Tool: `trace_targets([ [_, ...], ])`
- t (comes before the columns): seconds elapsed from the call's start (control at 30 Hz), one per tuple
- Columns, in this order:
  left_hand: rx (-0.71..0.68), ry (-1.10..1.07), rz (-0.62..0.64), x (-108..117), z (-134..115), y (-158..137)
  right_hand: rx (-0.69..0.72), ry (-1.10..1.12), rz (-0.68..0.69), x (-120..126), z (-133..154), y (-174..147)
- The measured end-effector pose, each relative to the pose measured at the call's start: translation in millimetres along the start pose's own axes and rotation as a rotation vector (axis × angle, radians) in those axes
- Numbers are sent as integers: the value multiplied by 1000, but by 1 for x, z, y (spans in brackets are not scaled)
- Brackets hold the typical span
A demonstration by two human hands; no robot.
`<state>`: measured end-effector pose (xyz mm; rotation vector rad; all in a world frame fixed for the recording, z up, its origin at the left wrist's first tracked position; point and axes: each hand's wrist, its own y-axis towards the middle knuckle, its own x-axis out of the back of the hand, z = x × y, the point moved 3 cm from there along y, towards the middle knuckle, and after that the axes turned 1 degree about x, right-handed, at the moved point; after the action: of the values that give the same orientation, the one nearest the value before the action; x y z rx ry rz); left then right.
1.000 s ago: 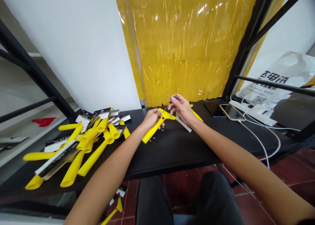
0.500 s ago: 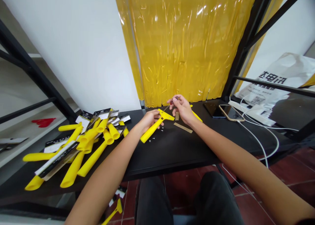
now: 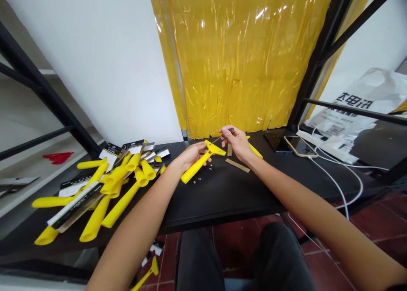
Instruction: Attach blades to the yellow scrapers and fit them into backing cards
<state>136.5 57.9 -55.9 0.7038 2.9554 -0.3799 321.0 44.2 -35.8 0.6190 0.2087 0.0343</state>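
My left hand [image 3: 194, 154] is closed around the neck of a yellow scraper [image 3: 196, 168], whose wide head points away from me and whose hollow handle slants toward me. My right hand [image 3: 236, 141] pinches a thin screwdriver [image 3: 218, 139] by its dark handle. The screwdriver's tip reaches the left part of the scraper head; the exact contact is too small to see. Small screws [image 3: 199, 179] lie on the black table beside the handle. Two flat brown strips [image 3: 238, 165] rest near my right wrist, and another yellow piece [image 3: 255, 151] lies partly hidden behind it.
A pile of yellow scrapers [image 3: 111, 185] with black-and-white card packaging covers the left of the black table [image 3: 219, 197]. At the right lie a phone [image 3: 300, 146], a dark tablet-like device [image 3: 277, 141] and white cables [image 3: 337, 193]. A white plastic bag [image 3: 362, 100] stands beyond the shelf frame.
My right hand has turned slightly on the screwdriver, and its handle now shows more to the right. The scraper and my left hand stay nearly where they were.
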Motion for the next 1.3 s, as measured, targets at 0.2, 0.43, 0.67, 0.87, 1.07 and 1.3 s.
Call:
trace_targets([
  [0.2,-4,25,16,-1,5,1,15,-2,-21,2,1,2],
  [0.43,16,22,16,-2,8,3,-36,19,95,0,8,0],
  [0.67,21,9,10,-2,6,2,-72,162,194,-10,9,-5],
  [0.87,44,18,13,-2,8,3,-51,142,160,-10,8,-4],
  [1.07,37,-12,39,-1,6,4,-28,155,96,-9,9,-2],
  [1.3,74,-53,101,-5,8,2,-7,95,56,-5,9,-1],
])
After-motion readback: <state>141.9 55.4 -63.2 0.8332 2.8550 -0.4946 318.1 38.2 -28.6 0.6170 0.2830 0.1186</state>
